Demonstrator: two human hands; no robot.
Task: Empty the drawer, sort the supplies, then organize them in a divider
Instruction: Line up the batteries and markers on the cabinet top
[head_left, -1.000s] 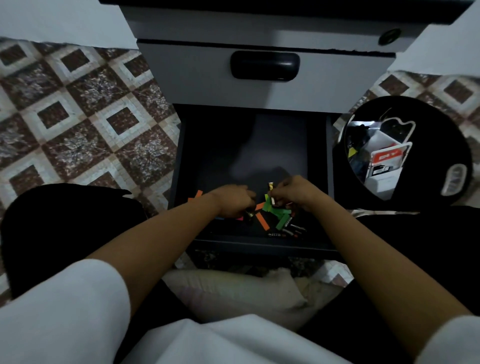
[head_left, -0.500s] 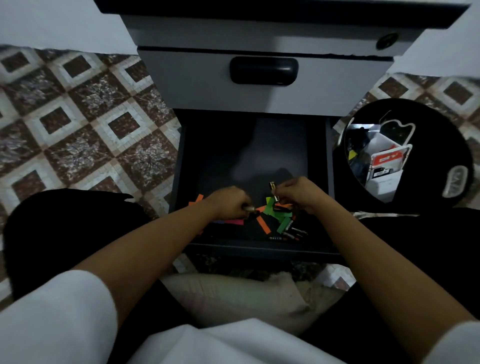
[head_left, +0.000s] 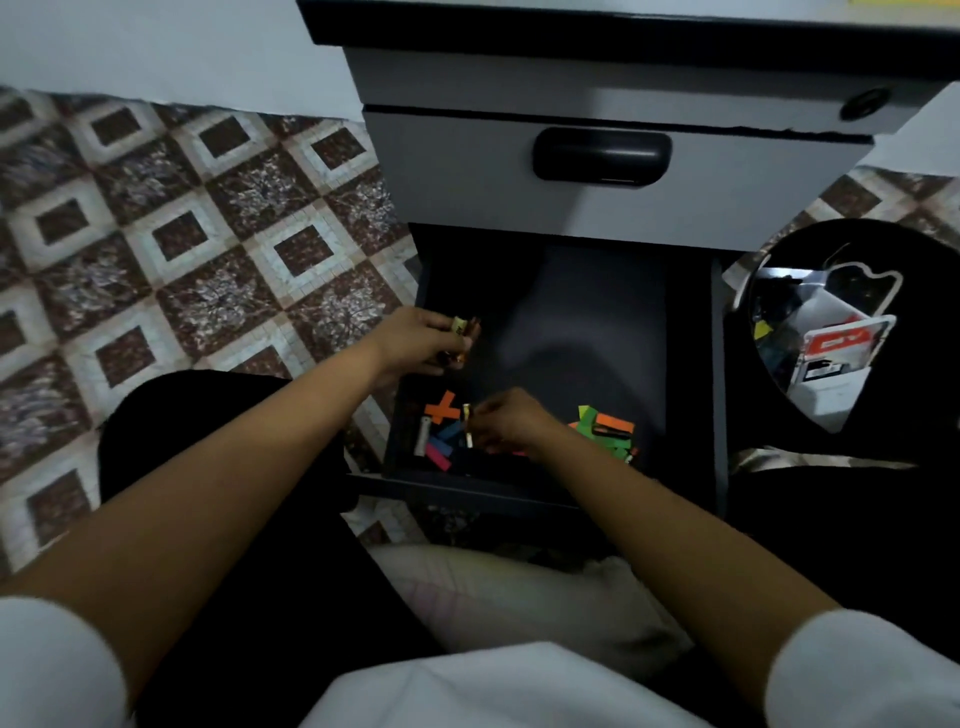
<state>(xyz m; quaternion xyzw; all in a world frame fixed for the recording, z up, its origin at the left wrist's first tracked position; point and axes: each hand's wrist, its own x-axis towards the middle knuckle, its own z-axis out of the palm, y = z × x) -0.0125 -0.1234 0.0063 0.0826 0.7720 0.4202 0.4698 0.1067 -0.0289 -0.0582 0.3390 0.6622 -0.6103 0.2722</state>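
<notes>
My left hand (head_left: 423, 340) is up by the left wall of the drawer (head_left: 587, 322), fingers curled round a little bunch of batteries (head_left: 460, 328). Their gold ends poke out past my knuckles, and I honestly can't tell how many are in there. My right hand (head_left: 506, 422) is lower down, near the front of the drawer, with thumb and fingertips pinching one thin battery (head_left: 467, 414) that stands roughly upright. The two hands are apart, not touching.

Just left of my right hand there's a small pile on the drawer bottom. It has two orange strips (head_left: 444, 408) crossed like an X, with a blue strip (head_left: 450, 431) and a pink strip (head_left: 439, 453) below them. A grey battery (head_left: 423, 436) lies loose beside those, close to the left wall. On the other side of my right wrist is a second heap of green strips (head_left: 589, 422) with an orange one mixed in, plus something dark on top that I can't make out.

Right above the open drawer is a grey drawer front (head_left: 467, 171), pushed in, with a black handle (head_left: 602, 156). Off to the right sits a round black bin (head_left: 930, 353) holding a red-and-white pack (head_left: 841, 345) and other bits too murky to name. Patterned tile floor (head_left: 208, 234) runs out to the left, and there's a pale cushion (head_left: 519, 597) between my knees.
</notes>
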